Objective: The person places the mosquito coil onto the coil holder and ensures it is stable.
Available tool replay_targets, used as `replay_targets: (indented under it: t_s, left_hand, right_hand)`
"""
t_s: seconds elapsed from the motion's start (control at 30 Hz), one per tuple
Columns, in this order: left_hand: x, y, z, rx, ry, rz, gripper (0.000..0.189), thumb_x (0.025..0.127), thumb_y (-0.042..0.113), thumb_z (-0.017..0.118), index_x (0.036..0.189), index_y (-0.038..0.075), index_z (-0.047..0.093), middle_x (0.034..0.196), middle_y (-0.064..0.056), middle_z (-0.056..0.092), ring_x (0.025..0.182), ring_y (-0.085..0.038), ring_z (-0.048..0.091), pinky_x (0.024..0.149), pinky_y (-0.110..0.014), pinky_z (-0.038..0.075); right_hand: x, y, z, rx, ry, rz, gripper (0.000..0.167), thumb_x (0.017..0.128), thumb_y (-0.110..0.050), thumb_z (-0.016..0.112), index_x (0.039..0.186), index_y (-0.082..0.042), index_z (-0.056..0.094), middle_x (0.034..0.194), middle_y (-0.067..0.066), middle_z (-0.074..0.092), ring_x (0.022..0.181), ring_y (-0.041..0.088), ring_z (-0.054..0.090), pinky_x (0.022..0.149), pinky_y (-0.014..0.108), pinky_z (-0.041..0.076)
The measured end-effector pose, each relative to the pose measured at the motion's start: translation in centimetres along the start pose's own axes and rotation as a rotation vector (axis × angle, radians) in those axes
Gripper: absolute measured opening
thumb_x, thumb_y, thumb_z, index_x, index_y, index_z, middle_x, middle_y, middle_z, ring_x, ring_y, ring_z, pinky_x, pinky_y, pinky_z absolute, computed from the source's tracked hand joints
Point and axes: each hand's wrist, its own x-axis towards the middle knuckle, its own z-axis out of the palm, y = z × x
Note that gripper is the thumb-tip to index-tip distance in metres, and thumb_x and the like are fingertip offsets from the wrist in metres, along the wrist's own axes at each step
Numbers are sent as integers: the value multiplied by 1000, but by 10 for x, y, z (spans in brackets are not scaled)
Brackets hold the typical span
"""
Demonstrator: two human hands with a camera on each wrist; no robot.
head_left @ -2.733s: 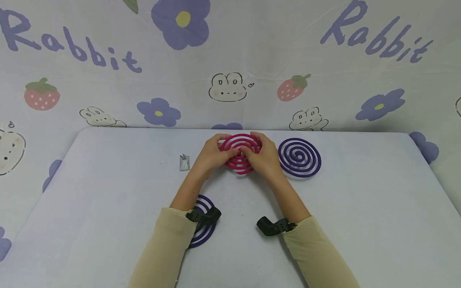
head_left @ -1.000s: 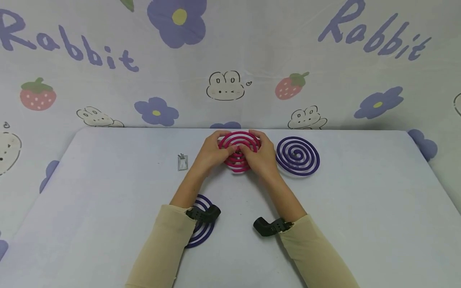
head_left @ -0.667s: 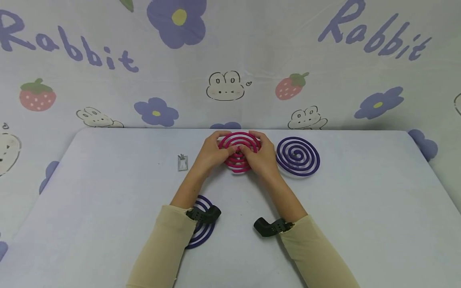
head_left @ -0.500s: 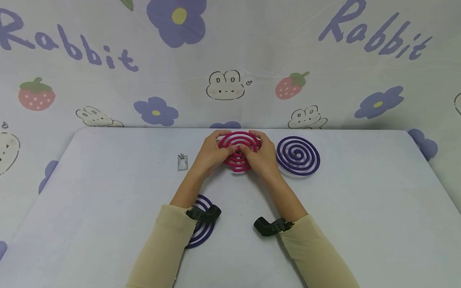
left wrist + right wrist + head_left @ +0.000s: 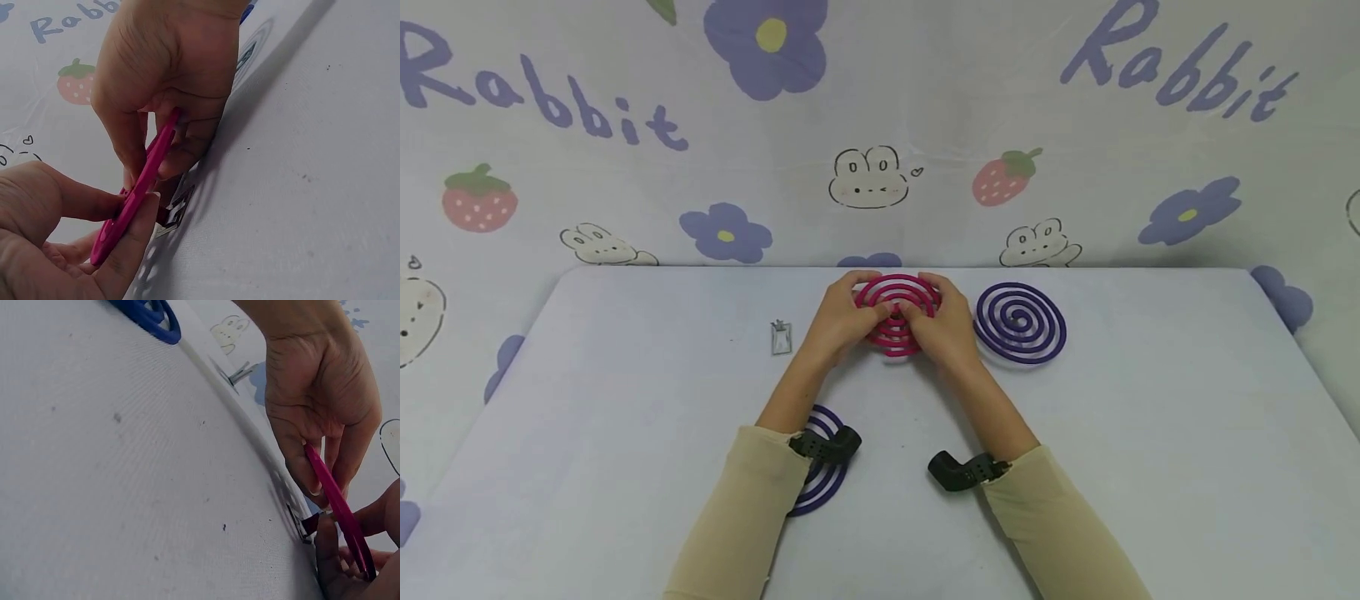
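Observation:
A pink mosquito coil (image 5: 898,292) is held above the table near its back edge, gripped from both sides. My left hand (image 5: 838,317) pinches its left part, thumb on top near the centre and fingers at the far rim. On the other side my right hand (image 5: 947,321) pinches it likewise, the two thumbs almost meeting at the middle. Beneath the coil, in the left wrist view, a small metal stand (image 5: 182,209) rests on the table. The same stand (image 5: 299,522) shows in the right wrist view. Where coil and stand meet is hidden by fingers.
A purple coil (image 5: 1021,323) lies right of my right hand. Another purple coil (image 5: 827,492) is partly covered by my left forearm. A second small metal stand (image 5: 781,338) lies left of my left hand. Behind the white table (image 5: 1150,433) hangs a printed cloth (image 5: 955,108).

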Motion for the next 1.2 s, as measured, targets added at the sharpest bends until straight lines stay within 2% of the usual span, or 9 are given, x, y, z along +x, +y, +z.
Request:
replay_targets:
  t_s: [0.17,0.43,0.53,0.67,0.93,1.07,1.2]
  left_hand:
    - [0,2,0,9,-7,-6,57,97,8,72,150,5,54,139,-25,66,125,-35,67,105,-48,60]
    - [0,2,-1,14,-34,-32,61,98,11,71,155,7,49,146,-23,62,133,-36,64,108,-48,58]
    - [0,2,-3,15,-42,-49,63,99,12,71,157,8,47,149,-23,60,135,-36,62,109,-48,58]
    - [0,4,-5,23,-53,-59,62,101,14,69,157,8,45,145,-24,62,131,-35,65,108,-47,59]
    - [-3,9,-12,155,-62,-13,60,103,22,67,157,7,45,140,-25,63,121,-36,68,104,-46,61]
    - [-7,13,-21,243,-79,12,60,104,26,65,158,8,44,146,-24,60,130,-37,65,104,-49,61]
    - [-13,18,-29,325,-83,61,63,104,30,65,159,11,43,152,-21,58,142,-37,57,114,-53,54]
  right_hand:
    - [-1,-1,-1,-180,18,-101,60,97,-16,70,152,-1,52,146,25,61,137,39,59,120,51,47]
    - [-7,-7,-2,-280,57,-168,59,95,-18,71,149,-2,54,146,27,59,138,42,57,120,55,46]
    - [-9,-8,-3,-293,57,-181,57,96,-17,71,148,-3,55,149,25,57,140,42,56,121,55,46]
    - [-10,-10,-3,-283,47,-215,55,96,-16,70,148,-3,55,152,23,55,143,40,54,123,54,44]
    - [-11,-18,-8,-241,63,-280,49,96,-13,68,143,-4,60,154,19,54,149,36,50,127,51,39]
    - [-12,-24,-13,-229,40,-296,47,97,-14,67,143,-4,60,155,18,55,151,34,48,130,49,36]
    - [-13,-26,-20,-235,25,-330,45,99,-15,66,143,-4,61,152,17,58,150,33,50,130,48,36]
